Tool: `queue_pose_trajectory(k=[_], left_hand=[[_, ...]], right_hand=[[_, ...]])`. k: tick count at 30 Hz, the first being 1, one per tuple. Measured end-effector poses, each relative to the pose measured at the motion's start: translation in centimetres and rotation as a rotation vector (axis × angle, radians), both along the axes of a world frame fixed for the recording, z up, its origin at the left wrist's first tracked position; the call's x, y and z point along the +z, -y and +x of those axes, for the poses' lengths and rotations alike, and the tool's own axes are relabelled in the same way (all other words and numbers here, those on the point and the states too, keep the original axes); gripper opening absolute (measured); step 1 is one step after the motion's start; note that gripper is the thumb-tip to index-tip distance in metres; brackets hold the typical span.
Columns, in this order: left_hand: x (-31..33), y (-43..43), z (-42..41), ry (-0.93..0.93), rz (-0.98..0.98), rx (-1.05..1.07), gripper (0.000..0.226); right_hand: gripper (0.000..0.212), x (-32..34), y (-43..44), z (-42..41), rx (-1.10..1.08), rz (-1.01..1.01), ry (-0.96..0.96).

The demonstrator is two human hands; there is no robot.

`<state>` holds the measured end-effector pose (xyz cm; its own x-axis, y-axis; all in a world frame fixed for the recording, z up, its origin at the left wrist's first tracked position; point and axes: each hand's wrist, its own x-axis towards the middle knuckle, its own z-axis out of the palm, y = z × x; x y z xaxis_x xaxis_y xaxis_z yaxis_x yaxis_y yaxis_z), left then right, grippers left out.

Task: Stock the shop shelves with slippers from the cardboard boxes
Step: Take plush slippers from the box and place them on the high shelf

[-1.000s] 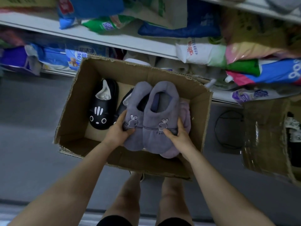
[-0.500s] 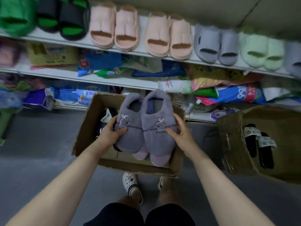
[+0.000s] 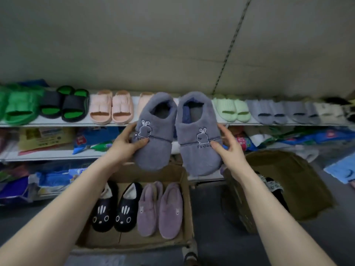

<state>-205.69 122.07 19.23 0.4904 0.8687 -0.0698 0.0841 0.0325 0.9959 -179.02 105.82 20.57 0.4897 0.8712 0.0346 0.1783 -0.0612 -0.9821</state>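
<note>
Step in hand, as judged: carrying stock to the long white top shelf (image 3: 57, 124), which runs 9 to 3 o'clock. The open brown cardboard box (image 3: 189, 208) at 6 o'clock holds two more pairs. The grey plush rabbit-embroidered slippers (image 3: 199, 156) are raised at centre, one gripped by the left hand (image 3: 126, 144) and one by the right hand (image 3: 228, 148). Next move calls for a free gap on the shelf, but the slippers hide that stretch of it.

Left slipper (image 3: 153, 143) and right slipper (image 3: 199, 150) sit before the shelf (image 3: 57, 124), above the cardboard box (image 3: 189, 212), second box (image 3: 299, 179) rightward
</note>
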Motion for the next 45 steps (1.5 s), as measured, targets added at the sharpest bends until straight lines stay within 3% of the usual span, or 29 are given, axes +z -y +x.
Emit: queue_pose_trajectory(k=[12, 20, 28, 31, 35, 37, 38, 40, 42, 43, 45], left_hand=[[21.2, 0.2, 12.0, 0.346, 0.344, -0.21, 0.062], [34.2, -0.1, 24.0, 0.42, 0.385, -0.124, 0.048], [41.2, -1.4, 36.6, 0.353, 0.191, -0.054, 0.013], [41.9, -1.9, 40.1, 0.271, 0.098, -0.05, 0.029], [42.8, -2.1, 43.2, 0.319, 0.052, 0.035, 0.022], [43.1, -1.8, 44.1, 0.365, 0.131, 0.024, 0.028], [43.1, -1.4, 44.5, 0.333, 0.249, 0.018, 0.029], [42.6, -0.7, 44.9, 0.133, 0.596, 0.025, 0.032], [41.5, -0.7, 45.4, -0.204, 0.948, 0.121, 0.067], [41.1, -0.9, 45.8, -0.356, 1.042, 0.18, 0.083], [40.5, -1.6, 46.9, -0.457, 1.167, 0.244, 0.076]], right_hand=[[0.05, 19.0, 1.4, 13.1, -0.232, 0.449, 0.169], [0.039, 32.3, -0.7, 24.2, -0.199, 0.592, 0.153], [0.021, 40.6, -4.6, 34.7, -0.142, 0.349, 0.03], [0.016, 41.4, -6.1, 37.2, -0.146, 0.243, -0.101], [0.012, 42.3, -7.5, 39.9, -0.123, 0.266, -0.262], [0.016, 42.7, -7.6, 40.3, -0.091, 0.301, -0.167], [0.029, 42.6, -7.5, 40.5, -0.064, 0.307, -0.081], [0.055, 42.1, -7.3, 41.0, -0.019, 0.276, 0.17], [0.079, 41.3, -7.7, 41.7, -0.049, 0.251, 0.489], [0.081, 40.9, -8.0, 41.9, -0.081, 0.254, 0.621], [0.072, 40.5, -8.7, 41.9, -0.109, 0.255, 0.79]])
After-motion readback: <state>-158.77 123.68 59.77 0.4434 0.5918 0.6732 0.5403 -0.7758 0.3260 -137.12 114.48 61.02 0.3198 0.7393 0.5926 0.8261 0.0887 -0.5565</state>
